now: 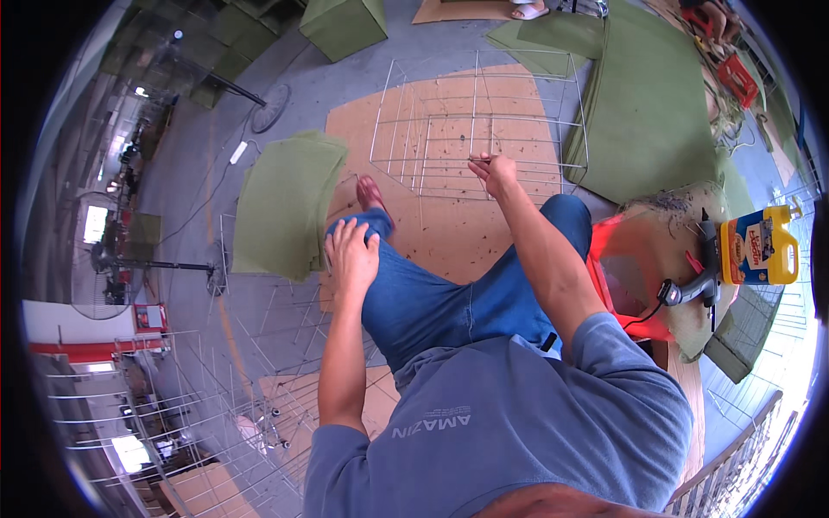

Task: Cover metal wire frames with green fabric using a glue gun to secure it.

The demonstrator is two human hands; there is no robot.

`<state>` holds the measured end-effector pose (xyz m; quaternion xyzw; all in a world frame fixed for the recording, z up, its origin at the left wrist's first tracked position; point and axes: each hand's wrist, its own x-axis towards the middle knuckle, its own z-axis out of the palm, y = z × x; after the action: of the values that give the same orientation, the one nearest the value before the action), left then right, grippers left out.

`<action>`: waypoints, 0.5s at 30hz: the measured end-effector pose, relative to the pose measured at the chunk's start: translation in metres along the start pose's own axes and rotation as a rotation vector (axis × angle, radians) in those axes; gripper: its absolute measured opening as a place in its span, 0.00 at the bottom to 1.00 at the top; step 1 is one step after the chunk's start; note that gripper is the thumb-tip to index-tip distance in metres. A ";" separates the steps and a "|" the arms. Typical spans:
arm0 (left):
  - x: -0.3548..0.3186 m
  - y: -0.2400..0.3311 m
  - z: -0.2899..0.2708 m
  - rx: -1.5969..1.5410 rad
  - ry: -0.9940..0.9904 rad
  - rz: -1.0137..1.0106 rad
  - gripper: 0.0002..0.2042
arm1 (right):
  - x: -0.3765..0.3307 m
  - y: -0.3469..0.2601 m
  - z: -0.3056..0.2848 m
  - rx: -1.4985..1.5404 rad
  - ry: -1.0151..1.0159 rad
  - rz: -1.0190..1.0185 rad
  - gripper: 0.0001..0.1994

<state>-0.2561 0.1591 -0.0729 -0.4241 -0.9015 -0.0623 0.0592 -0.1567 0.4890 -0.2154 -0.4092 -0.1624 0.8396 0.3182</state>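
Right hand [493, 171] pinched shut on a wire of the frame [480, 121], at the frame's near edge. Left hand [351, 255] flat, fingers apart, on knee [380, 259] short of the frame. Frame stands on cardboard [449, 216]; green pads [285, 203] left of it.

A yellow jug [760, 246] lies on its side at the right, on the low green-covered stand beside the person's right leg — boxy, with a moulded handle at its far end and a blue and red label [749, 244] across its face, just right of the dark hand tool. Far to the left, against the wall under the standing fan, a small red and white sign [148, 317] stands upright — too small and bent by the lens to tell more. Flat brown cardboard sheets [449, 147] lie on the floor ahead, under the wire frame.
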 end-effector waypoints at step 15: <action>0.081 0.004 0.129 -0.205 0.061 0.447 0.27 | -0.080 0.032 0.002 -0.348 -0.006 0.118 0.18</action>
<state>-0.3111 0.2441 -0.1864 -0.6146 -0.7721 -0.1517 0.0557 -0.1343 0.4123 -0.1844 -0.4643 -0.2819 0.8174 0.1921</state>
